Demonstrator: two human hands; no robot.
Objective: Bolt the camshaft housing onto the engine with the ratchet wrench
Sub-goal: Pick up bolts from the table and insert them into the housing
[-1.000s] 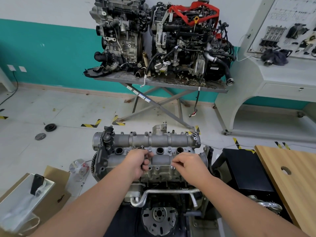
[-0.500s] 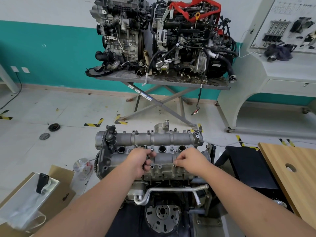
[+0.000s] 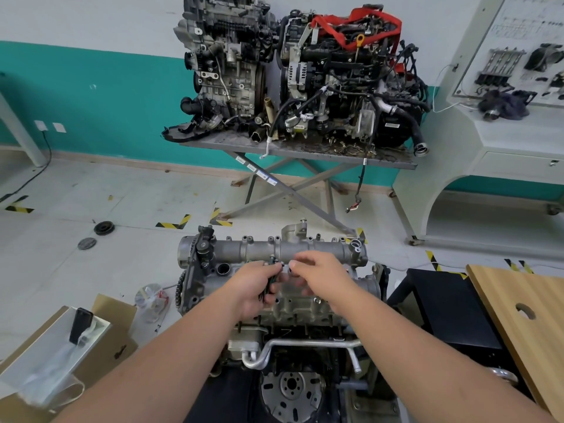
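An automotive training workshop. Two stripped engines (image 3: 293, 77) sit on a scissor-legged metal stand (image 3: 293, 178) against the teal-and-white wall. Right of the stand is a white display console (image 3: 503, 141) with mounted engine parts; on the floor before it, yellow-black hazard tape (image 3: 174, 222).

Three engines (image 3: 274, 288), two hands (image 3: 253, 288), two discs (image 3: 103, 228) on the floor, perhaps several bolts (image 3: 270, 282).
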